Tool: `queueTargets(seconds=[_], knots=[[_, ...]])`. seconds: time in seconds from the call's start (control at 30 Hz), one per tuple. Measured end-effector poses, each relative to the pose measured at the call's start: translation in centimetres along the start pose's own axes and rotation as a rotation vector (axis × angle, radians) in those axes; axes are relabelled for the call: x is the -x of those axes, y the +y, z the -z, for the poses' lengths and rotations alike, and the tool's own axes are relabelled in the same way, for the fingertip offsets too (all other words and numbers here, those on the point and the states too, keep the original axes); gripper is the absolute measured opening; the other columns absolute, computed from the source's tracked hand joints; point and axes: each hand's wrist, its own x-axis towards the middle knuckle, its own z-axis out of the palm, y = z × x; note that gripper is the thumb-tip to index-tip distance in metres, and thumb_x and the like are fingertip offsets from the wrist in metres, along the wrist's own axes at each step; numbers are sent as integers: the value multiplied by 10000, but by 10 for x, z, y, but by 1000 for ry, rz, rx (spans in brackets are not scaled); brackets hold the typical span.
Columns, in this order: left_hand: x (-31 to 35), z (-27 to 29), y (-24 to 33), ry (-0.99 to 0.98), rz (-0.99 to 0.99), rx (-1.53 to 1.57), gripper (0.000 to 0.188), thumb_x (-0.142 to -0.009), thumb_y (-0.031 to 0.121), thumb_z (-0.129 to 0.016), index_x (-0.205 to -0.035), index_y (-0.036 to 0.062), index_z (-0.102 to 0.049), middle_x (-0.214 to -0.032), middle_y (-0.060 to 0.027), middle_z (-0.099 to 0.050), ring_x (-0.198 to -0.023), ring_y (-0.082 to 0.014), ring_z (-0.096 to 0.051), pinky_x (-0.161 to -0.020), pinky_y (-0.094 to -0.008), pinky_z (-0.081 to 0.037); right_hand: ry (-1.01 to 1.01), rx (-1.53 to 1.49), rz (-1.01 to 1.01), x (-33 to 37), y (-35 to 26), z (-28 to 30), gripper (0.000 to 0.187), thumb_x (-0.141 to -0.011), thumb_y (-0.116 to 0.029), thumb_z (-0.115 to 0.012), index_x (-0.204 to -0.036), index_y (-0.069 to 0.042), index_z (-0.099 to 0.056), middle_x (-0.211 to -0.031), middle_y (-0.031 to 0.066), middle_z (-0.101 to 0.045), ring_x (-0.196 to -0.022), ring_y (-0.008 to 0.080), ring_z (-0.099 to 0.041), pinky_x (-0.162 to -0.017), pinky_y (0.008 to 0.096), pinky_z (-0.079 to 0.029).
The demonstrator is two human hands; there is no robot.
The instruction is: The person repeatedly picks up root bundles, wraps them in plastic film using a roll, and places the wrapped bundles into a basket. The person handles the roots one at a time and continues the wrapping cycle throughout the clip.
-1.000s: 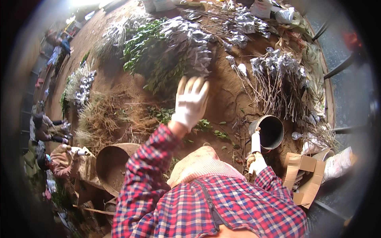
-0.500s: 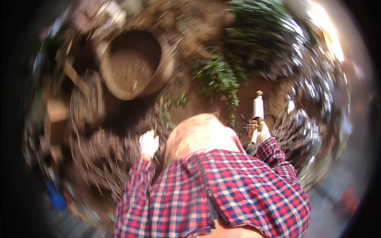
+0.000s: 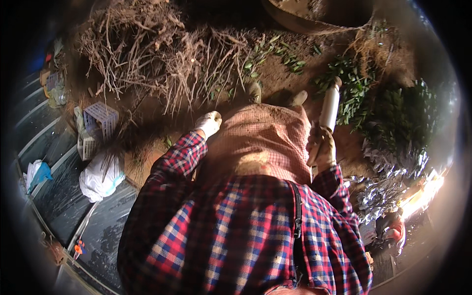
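My right hand (image 3: 324, 150), in a soiled pale glove, is closed around the lower end of a long white roll (image 3: 330, 107) with a brown tip. The roll points away from me, slightly tilted to the right. My left hand (image 3: 209, 124), in a white glove, hangs beside the left edge of my pinkish checked apron (image 3: 265, 132). Its fingers are curled in, with nothing visible sticking out of them. Beyond the left hand lies a heap of bare, tangled branches or roots (image 3: 162, 59). Past the roll's tip are green leafy cuttings (image 3: 346, 88).
A large round basin (image 3: 314, 24) stands at the far right. More leafy bundles (image 3: 403, 113) and crumpled silvery sheeting (image 3: 383, 191) lie to the right. On the left are a pale plastic crate (image 3: 102, 118), a white sack (image 3: 102, 177) and dark floor sheeting (image 3: 59, 201).
My view and body have turned to the right; the basin has passed from the left to the far right, and the branch heap is now ahead. The right hand still grips the white roll.
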Motion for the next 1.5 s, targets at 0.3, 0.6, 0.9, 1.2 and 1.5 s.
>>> queueTargets(seconds=[0.3, 0.6, 0.9, 1.2, 1.5], knots=[[-144, -7, -12, 229, 60, -193, 363, -899, 283, -569, -1220, 114, -545, -1146, -142, -649, -1067, -314, -610, -913, -397, -484, -238, -545, -733, -231, 122, -24, 111, -916, -182, -544, -806, -168, -537, -632, -78, -415, -484, 54, -396, -445, 237, -350], [-375, 15, -15, 435, 195, -218, 653, -936, 409, -466, -1474, 103, -260, -1003, -188, -658, -866, -347, -648, -855, -448, -494, -55, -680, -655, -311, 160, 36, 133, -938, -195, -549, -810, -224, -528, -713, -78, -445, -534, 66, -398, -486, 240, -397], [-361, -4, 13, 321, 139, 370, 613, -959, 467, -491, -1395, 42, -417, -978, -103, -639, -858, -203, -616, -823, -373, -499, 35, -509, -492, -330, 140, -4, 185, -950, -192, -553, -783, -183, -477, -644, -64, -377, -508, 69, -376, -446, 191, -360], [-427, -58, 27, 355, 261, 374, 718, -810, 534, -655, -1171, -77, -540, -1041, -171, -625, -875, -236, -605, -757, -382, -500, 165, -400, -414, -338, 143, -9, 174, -897, -129, -623, -816, -209, -491, -618, -76, -380, -468, 55, -379, -419, 212, -323], [-410, -17, -15, 268, 112, 499, 381, -904, 309, -611, -1099, -17, -585, -921, -107, -661, -783, -181, -629, -710, -325, -499, 159, -376, -425, -345, 136, -16, 173, -902, -143, -618, -776, -170, -502, -630, -86, -393, -467, 48, -381, -413, 195, -307]])
